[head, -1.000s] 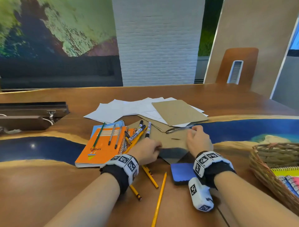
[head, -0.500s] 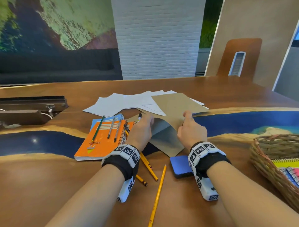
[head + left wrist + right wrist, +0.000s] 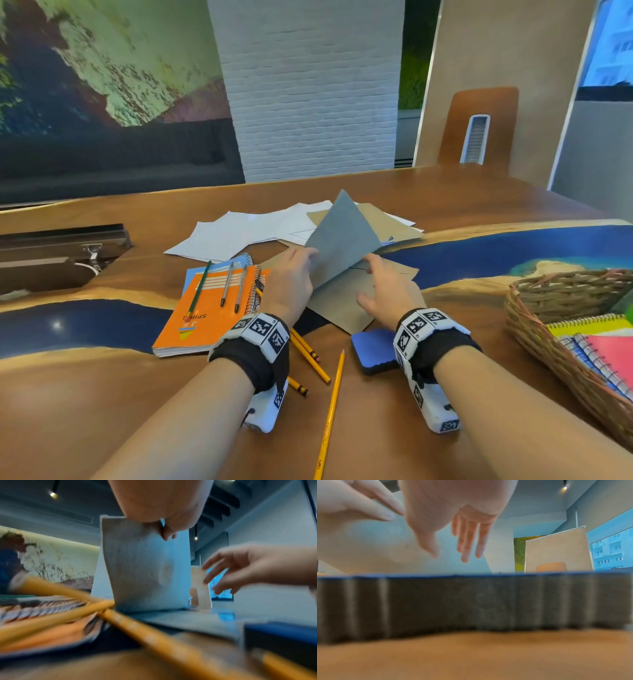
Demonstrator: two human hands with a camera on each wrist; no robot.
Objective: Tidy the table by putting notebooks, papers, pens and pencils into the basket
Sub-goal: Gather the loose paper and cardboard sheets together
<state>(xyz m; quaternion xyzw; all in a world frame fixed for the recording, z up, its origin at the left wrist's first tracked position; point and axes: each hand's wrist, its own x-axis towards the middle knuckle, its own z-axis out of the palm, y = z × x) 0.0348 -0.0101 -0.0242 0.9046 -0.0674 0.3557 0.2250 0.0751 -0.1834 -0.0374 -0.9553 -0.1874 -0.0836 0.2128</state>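
- Basket [image 3: 534, 329] of woven wicker sits at the right edge of the wooden table [image 3: 102, 394], already holding spiral notebooks with yellow, pink and blue covers; its rim looks rigid and its mouth wide, so flat items should drop in easily.
- White papers [image 3: 233, 233] lie fanned at the far middle of the table; loose sheets are light and floppy, and I judge they are best squared into one stack and taken by an edge.
- Orange spiral notebook [image 3: 205, 315] lies left of centre on a blue one, with a green pencil [image 3: 199, 291] and two grey pens [image 3: 233, 284] lying on its cover; it looks stiff enough to lift by the spine, though the pens would probably roll off.
- Brown kraft sheet [image 3: 342, 236], grey on its underside, is folded up to a point over its flat half at the table's middle; it looks thin, light and easily creased.
- Left hand [image 3: 291, 284] pinches the raised flap near its upper edge, thumb against fingers in the left wrist view.
- Right hand [image 3: 387, 291] is spread, fingers straight and apart, over the flat half; contact cannot be told.
- Yellow pencils [image 3: 329, 418] lie near the wrists, beside a blue eraser block [image 3: 373, 349]; they are slim, hard and apt to roll, so gather them in a bunch.
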